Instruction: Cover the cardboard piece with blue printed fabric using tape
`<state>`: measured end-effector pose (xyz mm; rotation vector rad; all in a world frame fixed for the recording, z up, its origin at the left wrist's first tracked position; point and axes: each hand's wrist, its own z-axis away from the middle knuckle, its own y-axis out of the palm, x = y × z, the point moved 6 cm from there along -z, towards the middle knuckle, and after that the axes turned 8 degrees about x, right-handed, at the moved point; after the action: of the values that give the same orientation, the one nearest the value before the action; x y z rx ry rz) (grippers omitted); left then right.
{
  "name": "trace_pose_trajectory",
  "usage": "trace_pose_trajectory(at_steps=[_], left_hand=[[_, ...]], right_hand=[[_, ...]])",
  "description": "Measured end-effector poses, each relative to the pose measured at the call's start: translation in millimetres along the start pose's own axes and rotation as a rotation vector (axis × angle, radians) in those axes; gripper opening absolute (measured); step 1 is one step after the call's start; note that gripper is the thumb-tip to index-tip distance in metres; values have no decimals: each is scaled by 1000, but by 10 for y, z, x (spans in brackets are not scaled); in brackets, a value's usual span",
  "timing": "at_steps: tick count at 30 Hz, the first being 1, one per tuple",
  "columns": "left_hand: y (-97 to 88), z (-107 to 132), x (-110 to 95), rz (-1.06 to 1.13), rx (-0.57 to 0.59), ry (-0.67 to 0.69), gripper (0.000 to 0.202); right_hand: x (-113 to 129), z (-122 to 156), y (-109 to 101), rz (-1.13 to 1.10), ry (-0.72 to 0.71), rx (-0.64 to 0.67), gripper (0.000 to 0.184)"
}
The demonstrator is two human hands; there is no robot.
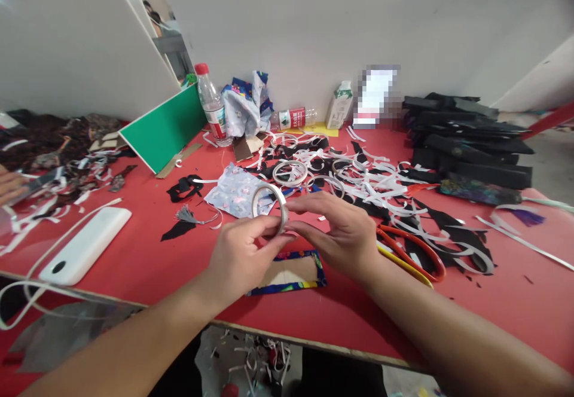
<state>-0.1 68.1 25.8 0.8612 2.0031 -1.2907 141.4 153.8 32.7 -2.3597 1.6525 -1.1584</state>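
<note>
A narrow roll of white tape (283, 208) is held up on edge over the red table. My left hand (244, 250) pinches its lower rim between thumb and fingers. At the roll's right side, the thumb and index finger of my right hand (338, 229) close on its edge. Below both hands lies a cardboard rectangle (291, 272) bordered with blue patterned fabric, partly covered by my left hand. Just beyond the roll rests a piece of pale floral fabric (235, 191). Scissors with red and yellow handles (417, 253) lie beside my right forearm, partly hidden.
White strips and black scraps (368, 176) litter the table (179, 277). A standing bottle (210, 107), green board (165, 131) and carton (339, 105) line the back. Stacked black fabric (466, 140) sits right, a white power bank (85, 246) left. Another person's hand (11, 185) shows far left.
</note>
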Motion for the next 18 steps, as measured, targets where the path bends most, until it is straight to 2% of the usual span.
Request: trace_pose_trajectory(at_steps=[3, 9, 12, 15, 18], left_hand=[[2, 2, -8, -39, -29, 37, 7], [12, 11, -23, -178, -64, 108, 10], [24, 11, -5, -201, -55, 106, 11], [20, 7, -17, -244, -55, 127, 16], [7, 6, -46, -309, -66, 168, 20]], right_hand=[[-20, 0, 28, -11, 42, 20, 17], [-143, 36, 103, -155, 232, 42, 13], [-179, 58, 124, -249, 266, 25, 15], [-185, 56, 150, -316, 288, 63, 21], [-178, 41, 144, -276, 293, 82, 13]])
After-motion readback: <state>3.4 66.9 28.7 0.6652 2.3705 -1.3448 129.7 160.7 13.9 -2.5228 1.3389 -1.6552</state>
